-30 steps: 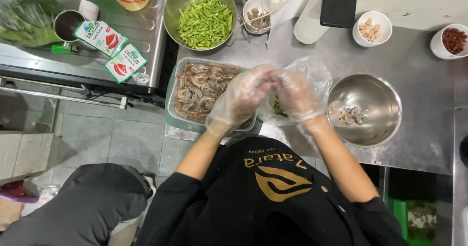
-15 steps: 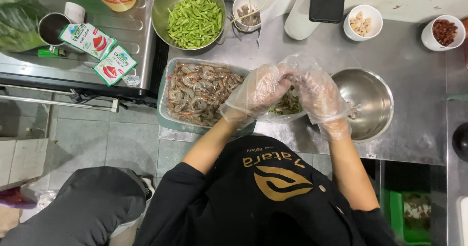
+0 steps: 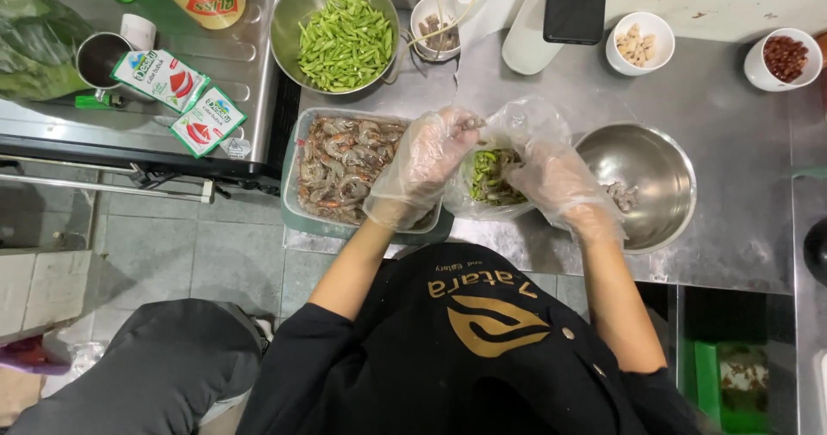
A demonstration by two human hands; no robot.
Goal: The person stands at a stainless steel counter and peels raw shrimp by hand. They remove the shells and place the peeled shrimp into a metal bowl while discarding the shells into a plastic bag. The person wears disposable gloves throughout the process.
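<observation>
Both gloved hands meet over the clear bag of green scraps (image 3: 489,177), which sits at the counter's (image 3: 732,125) near edge. The left hand (image 3: 426,164) pinches a small grey piece at its fingertips, grip narrow, just above the bag. The right hand (image 3: 556,181) holds the bag's rim, fingers closed on the plastic. Left of the bag, touching it, lies the tray of shrimp (image 3: 336,168); right of it, close by, the steel bowl (image 3: 655,177). Behind the bag stands the bowl of cut green beans (image 3: 345,30). Open steel lies behind and right of the bag.
</observation>
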